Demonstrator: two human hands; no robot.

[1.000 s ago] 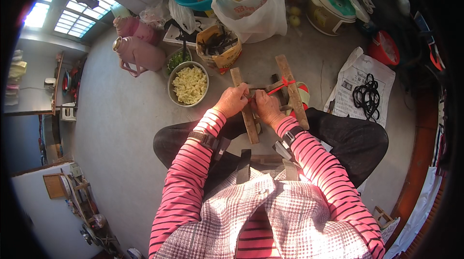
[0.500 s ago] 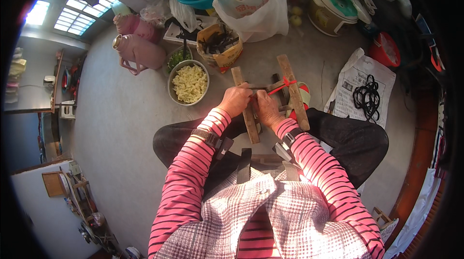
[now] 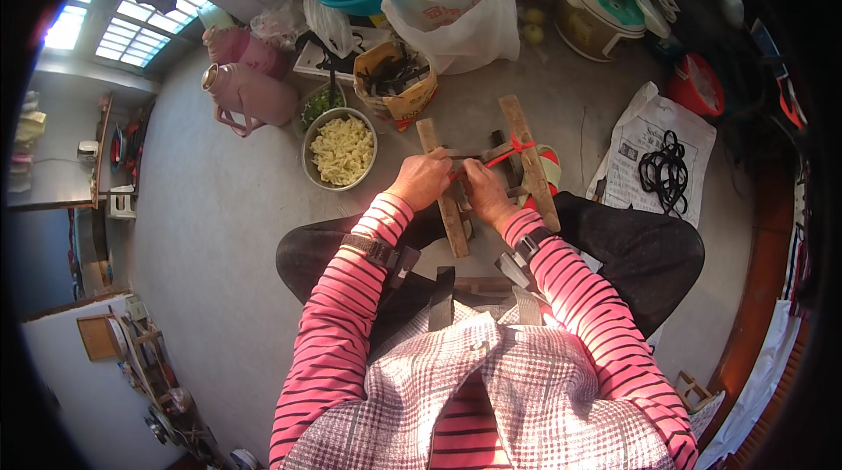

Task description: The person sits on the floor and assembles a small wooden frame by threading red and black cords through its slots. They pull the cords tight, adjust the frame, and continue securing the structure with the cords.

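A wooden frame (image 3: 528, 174) with two upright bars and crosspieces stands between my knees. A red strip (image 3: 502, 157) is wrapped around its right bar and runs left to my hands. My left hand (image 3: 421, 179) is closed at the left bar (image 3: 427, 135), its fingers pinching the red strip near that bar. My right hand (image 3: 488, 191) is closed on the strip just right of the left bar, with thumb and fingertips together. A dark thin piece lies across between the bars by my fingertips; what it is I cannot make out.
A bowl of pale chopped food (image 3: 342, 151) and a bag of dark strips (image 3: 395, 80) stand ahead on the left. Beyond are pink flasks (image 3: 254, 93), a teal basin (image 3: 368, 1) and a white plastic bag (image 3: 465, 27). A black cord coil (image 3: 664, 174) lies on a printed sack (image 3: 631, 145) at right.
My hands have shifted slightly, the left one a little left. More red strip shows between my fingers. The frame stays in place.
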